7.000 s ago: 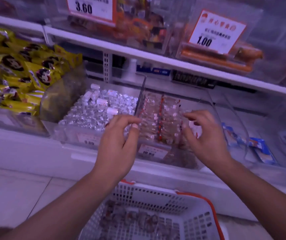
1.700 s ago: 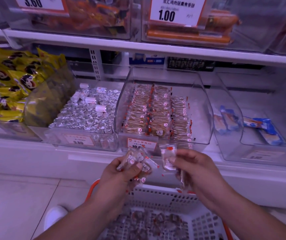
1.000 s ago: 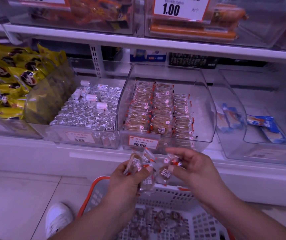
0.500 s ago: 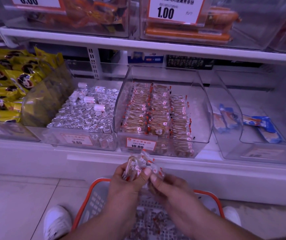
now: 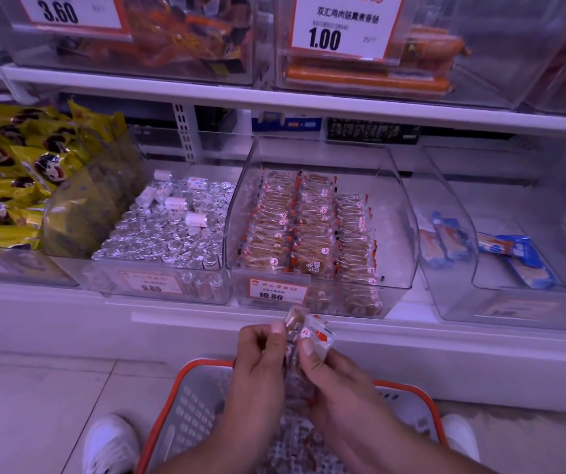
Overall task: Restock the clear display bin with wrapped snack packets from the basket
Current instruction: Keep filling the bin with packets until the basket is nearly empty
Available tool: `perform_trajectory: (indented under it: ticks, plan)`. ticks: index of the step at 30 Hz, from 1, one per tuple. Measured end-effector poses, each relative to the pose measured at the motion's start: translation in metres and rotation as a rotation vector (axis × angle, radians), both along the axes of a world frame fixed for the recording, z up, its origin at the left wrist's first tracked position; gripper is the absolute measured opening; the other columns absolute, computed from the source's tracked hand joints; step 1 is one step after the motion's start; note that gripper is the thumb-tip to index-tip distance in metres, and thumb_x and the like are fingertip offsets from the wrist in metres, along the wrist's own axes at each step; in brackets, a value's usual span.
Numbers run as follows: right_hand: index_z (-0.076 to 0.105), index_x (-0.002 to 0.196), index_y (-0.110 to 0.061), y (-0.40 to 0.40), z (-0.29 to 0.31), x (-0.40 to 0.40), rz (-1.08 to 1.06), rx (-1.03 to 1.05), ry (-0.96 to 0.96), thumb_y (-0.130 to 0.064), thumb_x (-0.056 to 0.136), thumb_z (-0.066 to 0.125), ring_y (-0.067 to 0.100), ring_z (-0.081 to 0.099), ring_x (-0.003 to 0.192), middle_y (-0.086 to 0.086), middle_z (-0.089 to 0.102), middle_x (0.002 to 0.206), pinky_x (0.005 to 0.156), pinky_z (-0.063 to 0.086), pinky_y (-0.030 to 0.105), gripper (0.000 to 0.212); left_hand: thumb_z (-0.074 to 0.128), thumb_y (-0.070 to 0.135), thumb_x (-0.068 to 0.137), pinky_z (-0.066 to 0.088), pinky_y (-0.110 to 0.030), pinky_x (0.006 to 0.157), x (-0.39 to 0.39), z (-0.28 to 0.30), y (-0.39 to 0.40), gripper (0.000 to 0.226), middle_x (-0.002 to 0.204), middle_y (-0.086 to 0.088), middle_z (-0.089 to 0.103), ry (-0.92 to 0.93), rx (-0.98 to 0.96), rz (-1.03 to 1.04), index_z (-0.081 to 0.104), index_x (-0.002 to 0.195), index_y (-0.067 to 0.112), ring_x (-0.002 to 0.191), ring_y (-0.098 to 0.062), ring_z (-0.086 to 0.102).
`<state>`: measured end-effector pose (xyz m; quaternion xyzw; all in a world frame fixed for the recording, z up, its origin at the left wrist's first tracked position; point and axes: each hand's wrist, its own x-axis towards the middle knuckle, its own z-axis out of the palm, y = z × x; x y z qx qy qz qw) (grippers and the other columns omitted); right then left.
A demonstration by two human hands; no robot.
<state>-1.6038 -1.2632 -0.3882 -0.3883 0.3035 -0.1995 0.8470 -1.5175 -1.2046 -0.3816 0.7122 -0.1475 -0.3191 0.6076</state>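
**A:** Head view. The left hand (image 5: pixel 257 357) and right hand (image 5: pixel 329 374) meet above the orange-rimmed basket (image 5: pixel 185 405), fingers of both curled around a small bunch of wrapped snack packets (image 5: pixel 304 331). How firm is the hold?

**B:** Both thumbs press on the wrappers and the bunch fans out above the fingertips. The top packets appear pinched only at their edges. The exact count is unclear, since the wrappers overlap.

**A:** The principal risk?

**B:** Probably a slippery wrapper sliding free during the lift. A packet that drops here likely falls back into the basket; one that drops farther forward could land on the white shelf ledge (image 5: pixel 206 323) or the floor (image 5: pixel 35 405).

**A:** And at the clear display bin (image 5: pixel 401 213)?

**B:** Its front lip, bearing the 10.80 price tag (image 5: pixel 276 291), stands just above the hands and must be cleared. Three rows of packets already lie inside; the right-hand row is shorter, and bare room shows along the right wall and at the back. A careless release could disturb the aligned rows.

**A:** Neighbouring hazards?

**B:** The bin of foil-wrapped sweets (image 5: pixel 165 241) touches the left wall, so a leftward drift may deposit packets there. The upper shelf (image 5: pixel 274 104) overhangs the rear, limiting entry from above; the approach is open from the front.
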Motion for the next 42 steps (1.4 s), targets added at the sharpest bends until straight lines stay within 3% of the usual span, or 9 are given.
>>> perform_trajectory:
  ticks: [4,9,14,21,26,30,34,39,42]
  plan:
    - [0.07,0.116,-0.015,-0.005,0.002,-0.001,-0.055,-0.158,0.036,-0.042,0.077,0.067,0.035,0.07,0.103,0.015,0.073,0.111,0.083,0.056,0.047,0.047,0.059,0.037,0.092,0.044,-0.013,0.052,0.009,0.007,-0.003,0.033,0.062,0.001,0.06,0.014,-0.075,-0.024,0.056,0.086,0.005,0.052,-0.004,0.054]
    - [0.073,0.11,-0.015,-0.022,0.013,-0.001,-0.061,-0.296,0.048,-0.048,0.075,0.067,0.021,0.069,0.071,0.007,0.072,0.083,0.063,0.058,0.041,0.048,0.052,0.008,0.098,0.048,-0.022,0.044,0.024,0.018,-0.007,0.007,0.062,-0.001,0.064,0.18,-0.205,-0.072,0.059,0.099,0.004,0.05,-0.012,0.06]
    - [0.072,0.108,-0.003,-0.02,0.016,0.002,-0.02,-0.159,0.036,-0.036,0.084,0.061,0.03,0.072,0.082,0.021,0.074,0.101,0.066,0.059,0.039,0.042,0.045,0.005,0.101,0.051,-0.018,0.063,0.019,0.015,-0.006,0.038,0.087,0.011,0.074,-0.057,-0.169,-0.191,0.06,0.119,0.035,0.074,-0.007,0.067]
    - [0.075,0.109,-0.011,-0.035,0.025,-0.007,0.007,0.049,-0.04,-0.045,0.095,0.042,0.026,0.071,0.093,0.02,0.071,0.113,0.077,0.057,0.041,0.049,0.059,0.046,0.092,0.052,-0.02,0.089,0.019,0.007,0.0,0.03,0.118,0.016,0.07,-0.19,-0.248,-0.434,0.056,0.122,0.049,0.111,-0.004,0.065]
    - [0.068,0.119,-0.006,-0.03,0.026,-0.007,0.026,-0.067,0.0,-0.047,0.092,0.044,0.032,0.07,0.093,0.024,0.069,0.115,0.07,0.058,0.042,0.055,0.074,0.049,0.075,0.059,-0.034,0.076,0.025,0.004,-0.004,0.04,0.104,0.015,0.072,-0.323,-0.218,-0.346,0.057,0.11,0.049,0.095,-0.012,0.069]
    - [0.062,0.123,-0.001,-0.028,0.026,-0.008,0.034,-0.126,0.019,-0.042,0.089,0.049,0.042,0.067,0.101,0.024,0.069,0.116,0.077,0.057,0.049,0.055,0.072,0.033,0.08,0.055,-0.022,0.073,0.03,0.001,-0.005,0.043,0.104,0.017,0.071,-0.35,-0.241,-0.328,0.06,0.117,0.05,0.088,-0.009,0.069]
    - [0.067,0.119,0.0,-0.037,0.033,-0.013,0.119,-0.041,-0.058,-0.028,0.092,0.054,0.037,0.07,0.091,0.025,0.07,0.112,0.079,0.057,0.052,0.041,0.075,0.039,0.083,0.054,-0.021,0.066,0.035,0.001,-0.005,0.048,0.072,0.024,0.065,-0.387,-0.232,-0.293,0.061,0.129,0.042,0.067,0.005,0.061]
    - [0.069,0.118,-0.003,-0.044,0.035,-0.016,0.11,-0.022,-0.042,-0.037,0.09,0.058,0.036,0.069,0.099,0.026,0.068,0.114,0.081,0.057,0.049,0.046,0.044,0.052,0.097,0.034,-0.005,0.098,0.041,0.008,0.004,0.052,0.132,0.035,0.049,-0.568,-0.148,-0.502,0.029,0.146,0.059,0.126,0.013,0.044]
    - [0.067,0.121,-0.001,-0.043,0.038,-0.017,0.13,-0.073,-0.064,-0.027,0.092,0.064,0.035,0.066,0.106,0.025,0.066,0.12,0.087,0.055,0.052,0.039,0.056,0.034,0.097,0.046,-0.02,0.093,0.045,0.009,0.003,0.062,0.112,0.027,0.06,-0.735,-0.081,-0.478,0.027,0.148,0.054,0.107,0.003,0.057]
